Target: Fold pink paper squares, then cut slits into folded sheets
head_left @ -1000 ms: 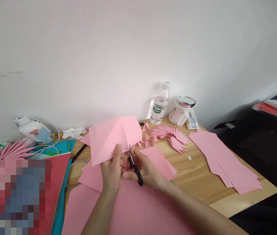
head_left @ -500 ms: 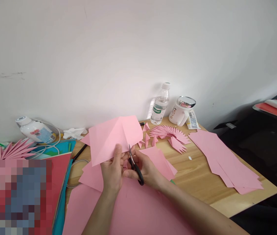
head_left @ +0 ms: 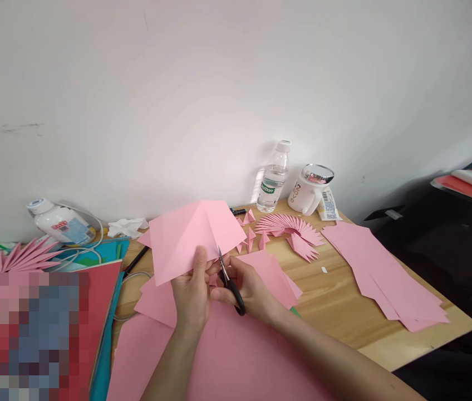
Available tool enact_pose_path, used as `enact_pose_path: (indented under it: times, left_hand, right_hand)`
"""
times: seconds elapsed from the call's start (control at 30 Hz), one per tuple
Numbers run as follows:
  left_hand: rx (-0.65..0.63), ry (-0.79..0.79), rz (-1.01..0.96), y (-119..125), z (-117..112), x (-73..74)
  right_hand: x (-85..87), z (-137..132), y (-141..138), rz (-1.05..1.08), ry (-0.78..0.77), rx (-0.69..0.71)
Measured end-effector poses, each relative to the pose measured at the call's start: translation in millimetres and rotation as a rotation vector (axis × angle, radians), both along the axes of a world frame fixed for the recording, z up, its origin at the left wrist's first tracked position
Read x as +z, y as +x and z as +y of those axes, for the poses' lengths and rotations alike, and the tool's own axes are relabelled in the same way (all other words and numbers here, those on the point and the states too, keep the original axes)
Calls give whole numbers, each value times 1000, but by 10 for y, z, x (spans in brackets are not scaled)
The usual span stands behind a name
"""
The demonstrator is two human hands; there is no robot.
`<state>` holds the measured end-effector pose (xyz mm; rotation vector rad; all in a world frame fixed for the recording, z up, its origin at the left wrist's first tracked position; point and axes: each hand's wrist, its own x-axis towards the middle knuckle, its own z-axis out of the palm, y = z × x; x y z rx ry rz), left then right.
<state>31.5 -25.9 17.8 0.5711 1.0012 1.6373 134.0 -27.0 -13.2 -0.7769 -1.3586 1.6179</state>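
A creased sheet of pink paper (head_left: 186,234) is pinched at its lower edge by my left hand (head_left: 192,292), thumb on top. My right hand (head_left: 250,289) grips a pair of scissors (head_left: 232,289) with black handles, their blades pointing up over the paper's lower right part. The blades look nearly closed, and the fingers behind the paper are partly hidden. Beneath both hands lie more pink sheets (head_left: 227,356). Small folded pink paper pieces (head_left: 250,239) stand just beyond the right hand, beside a curved fan of pink folded pieces (head_left: 288,225).
A water bottle (head_left: 273,178) and a white mug (head_left: 309,192) stand against the wall. Stacked pink strips (head_left: 386,278) lie on the right of the wooden table (head_left: 323,303). At left are a white bottle (head_left: 63,223), cables, another pink fan (head_left: 23,257) and a red folder (head_left: 104,295).
The right part of the pink sheet has swung downward and outward, uncovering a dark marker behind it. Both hands and the scissors have barely moved.
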Motion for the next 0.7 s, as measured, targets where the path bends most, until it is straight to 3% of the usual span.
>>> enact_pose_path:
  times: [0.7]
  left_hand:
    - [22, 15, 114, -24, 10, -131]
  right_hand:
    - [8, -6, 4, 17, -32, 2]
